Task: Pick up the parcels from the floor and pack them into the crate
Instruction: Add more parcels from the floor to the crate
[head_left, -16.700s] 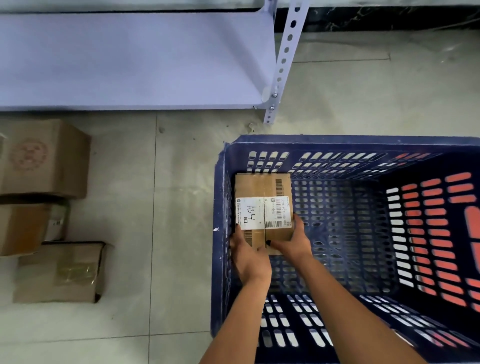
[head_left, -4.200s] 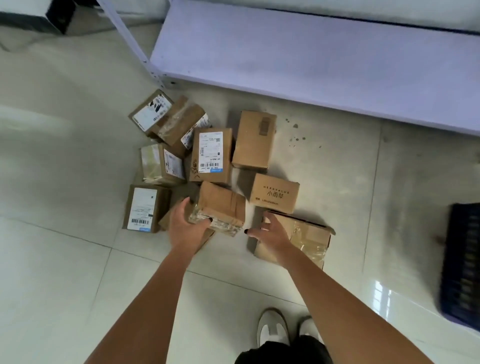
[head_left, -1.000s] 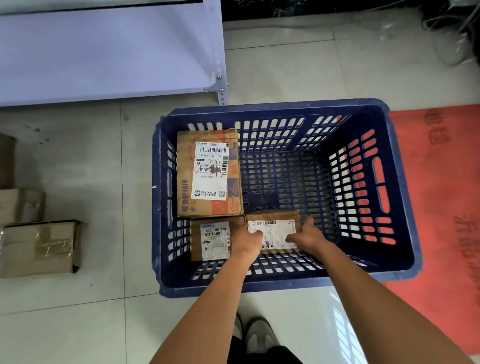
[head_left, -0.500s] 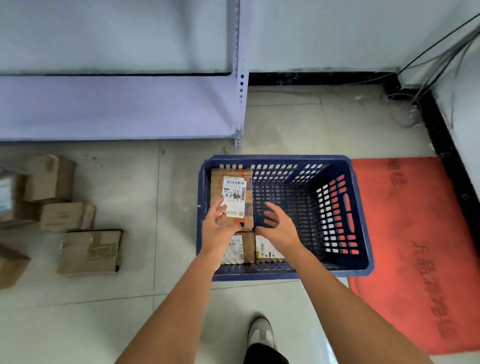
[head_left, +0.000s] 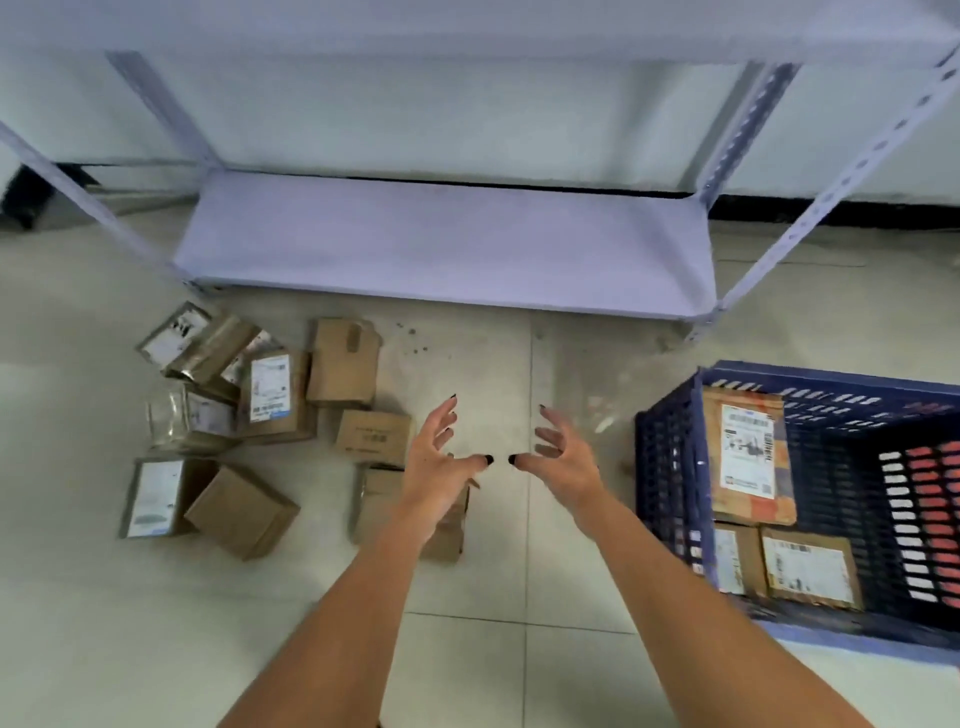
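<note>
Several cardboard parcels (head_left: 270, 400) lie scattered on the floor at the left, below the shelf. The blue crate (head_left: 670, 467) stands at the right and holds three parcels: a large labelled one (head_left: 748, 462) along its left wall and two small ones (head_left: 808, 566) at its near end. My left hand (head_left: 439, 467) and my right hand (head_left: 558, 457) hover empty over the floor between the pile and the crate, fingers spread, thumbs nearly meeting. My left hand partly covers a taped parcel (head_left: 374, 499) below it.
A pale metal shelf unit (head_left: 447, 254) stands against the wall behind the parcels, its slotted posts (head_left: 779, 244) slanting up at both sides. Bare tiled floor (head_left: 104, 623) lies in front of the pile and under my arms.
My hands have left the crate, both empty, and swung left over the floor. The view has turned from the crate to the parcel pile.
</note>
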